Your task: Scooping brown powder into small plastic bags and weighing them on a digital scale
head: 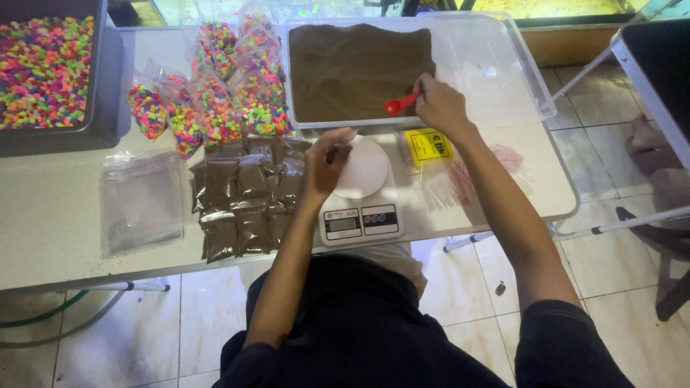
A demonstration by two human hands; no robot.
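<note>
My right hand (440,104) grips a small red scoop (399,104) at the near edge of a clear plastic tub (489,65) filled with brown sand (356,68). My left hand (327,162) holds a small clear bag open just above the left side of a white kitchen scale (359,208) with a round platter. Filled bags of brown sand (241,201) lie in rows left of the scale.
Bags of multicoloured gravel (215,100) are piled behind the sand bags. A dark bin of the same gravel (47,68) stands far left. Empty clear bags (140,201) lie on the left, more with a yellow label (428,147) on the right. The table's near edge is close.
</note>
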